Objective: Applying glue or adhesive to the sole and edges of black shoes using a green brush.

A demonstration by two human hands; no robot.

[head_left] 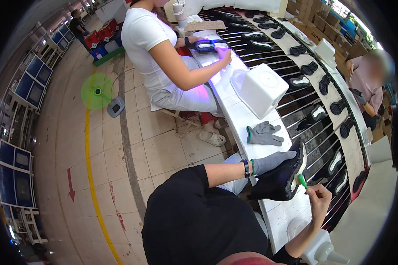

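My left hand (pixel 275 162), in a grey glove with a dark band at the wrist, grips a black boot (pixel 274 184) tipped on its side at the table edge. The underside of the boot faces right and shows a whitish area. Bare, my right hand (pixel 319 199) pinches a small green-handled brush (pixel 302 180). The brush's tip is at the boot's pale underside; whether it touches is too small to tell. An unworn grey glove (pixel 265 133) with a green cuff lies on the white table (pixel 247 115) beyond the boot.
A white plastic box (pixel 263 86) stands further along the table. A white container (pixel 316 247) is by my right forearm. Rollers (pixel 292 126) carry black footwear, and soles (pixel 336 106) line a belt. A seated co-worker (pixel 148 35) brushes a shoe; another person (pixel 369 84) stands across.
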